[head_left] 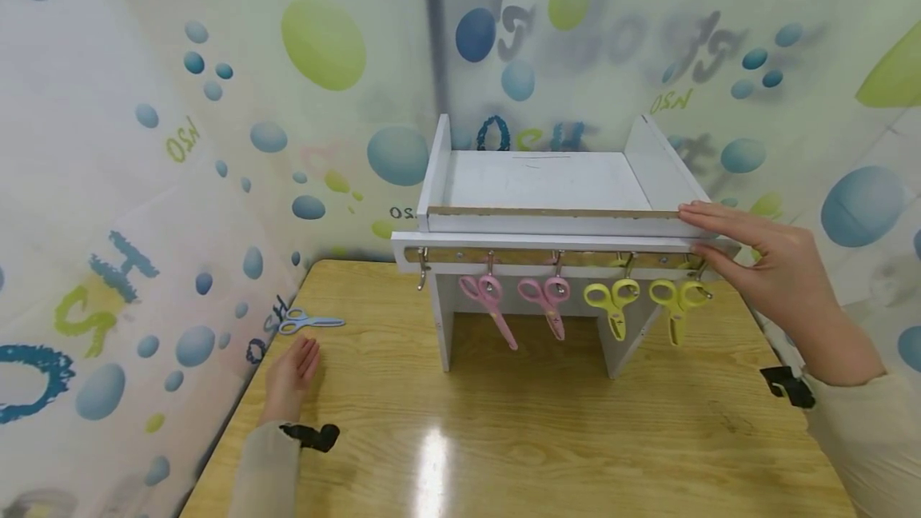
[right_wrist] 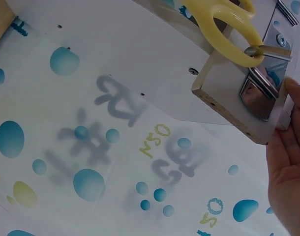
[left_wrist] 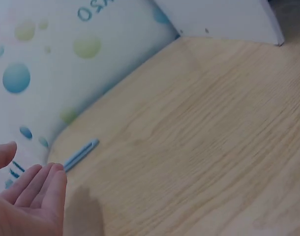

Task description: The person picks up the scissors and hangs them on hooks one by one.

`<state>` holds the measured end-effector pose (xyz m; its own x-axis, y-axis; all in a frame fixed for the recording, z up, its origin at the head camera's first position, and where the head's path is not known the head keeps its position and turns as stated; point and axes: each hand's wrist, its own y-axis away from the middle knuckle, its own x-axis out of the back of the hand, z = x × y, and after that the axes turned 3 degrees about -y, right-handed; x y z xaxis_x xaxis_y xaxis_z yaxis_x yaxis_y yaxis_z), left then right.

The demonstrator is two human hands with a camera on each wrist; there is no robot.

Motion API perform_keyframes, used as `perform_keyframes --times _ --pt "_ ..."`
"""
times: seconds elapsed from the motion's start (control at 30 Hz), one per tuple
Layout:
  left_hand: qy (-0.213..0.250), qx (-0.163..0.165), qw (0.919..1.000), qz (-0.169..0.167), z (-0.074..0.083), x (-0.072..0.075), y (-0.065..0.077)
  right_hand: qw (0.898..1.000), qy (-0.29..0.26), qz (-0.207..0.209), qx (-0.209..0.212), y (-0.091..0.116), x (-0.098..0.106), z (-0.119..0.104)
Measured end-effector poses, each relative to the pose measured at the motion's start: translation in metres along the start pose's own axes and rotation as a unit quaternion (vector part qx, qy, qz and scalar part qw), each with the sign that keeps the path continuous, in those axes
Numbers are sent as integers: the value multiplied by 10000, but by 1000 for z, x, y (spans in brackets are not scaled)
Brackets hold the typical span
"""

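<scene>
My right hand (head_left: 780, 266) grips the right end of a white shelf rack (head_left: 540, 224), thumb at the front rail and fingers over the shelf's edge. Along that rail, metal hooks hold two pairs of pink scissors (head_left: 552, 310) and two pairs of yellow scissors (head_left: 615, 312). The right wrist view shows a yellow scissors handle (right_wrist: 253, 42) looped on the end hook beside my thumb. A pair of blue scissors (head_left: 316, 322) lies on the table at the left. Just in front of it is my left hand (head_left: 293, 370), fingers extended and holding nothing.
The rack stands on side panels (head_left: 442, 326) on a wooden table (head_left: 504, 438). Its leftmost hook (head_left: 422, 270) carries nothing. A curtain (head_left: 324, 118) with coloured spots hangs behind and along the left side of the table.
</scene>
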<state>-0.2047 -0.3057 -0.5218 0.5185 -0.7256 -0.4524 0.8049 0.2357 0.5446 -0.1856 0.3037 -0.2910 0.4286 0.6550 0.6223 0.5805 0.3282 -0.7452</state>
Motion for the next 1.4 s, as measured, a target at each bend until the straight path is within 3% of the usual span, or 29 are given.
perform_keyframes --times 0.13,0.27,0.37,0.5,0.63,0.77,0.83,0.97,1.03,1.1,1.17,1.23,1.33,1.4 --pt "203 257 9989 336 -7 12 -14 10000 10 60 56 0 -1 1" --pt "272 521 9975 384 -12 21 -22 9999 -15 88 132 0 -2 1" --pt "505 662 9951 537 -9 20 -28 9999 -25 14 142 1 0 2" --pt "440 566 9929 946 -1 11 -37 9999 -58 -5 108 3 1 3" --pt "2 408 9930 1111 4 8 -45 9997 -148 112 128 3 -1 3" --pt "-793 249 9891 1216 5 7 -55 9998 -108 47 151 1 -1 3" --pt "-1240 148 9838 1284 5 7 -63 9998 -86 -13 153 0 -1 2" --pt "-2200 -146 9647 1438 7 6 -81 9997 -166 -5 191 -2 0 2" --pt "-2803 -300 9482 1464 10 6 -90 9996 -194 19 217 -2 1 3" --pt "-3435 -444 9267 1459 12 6 -97 9994 -248 37 223 -2 1 3" --pt "-4231 -568 8921 1480 13 5 -101 9995 -242 41 218 -1 2 4" --pt "-5209 -696 8367 1541 14 4 -104 9995 -244 44 202 -1 2 4" --pt "-6398 -820 7466 1627 14 1 -105 9994 -297 49 165 0 0 4" --pt "-6838 -837 7058 1655 13 -1 -105 9993 -337 32 152 1 -2 3"
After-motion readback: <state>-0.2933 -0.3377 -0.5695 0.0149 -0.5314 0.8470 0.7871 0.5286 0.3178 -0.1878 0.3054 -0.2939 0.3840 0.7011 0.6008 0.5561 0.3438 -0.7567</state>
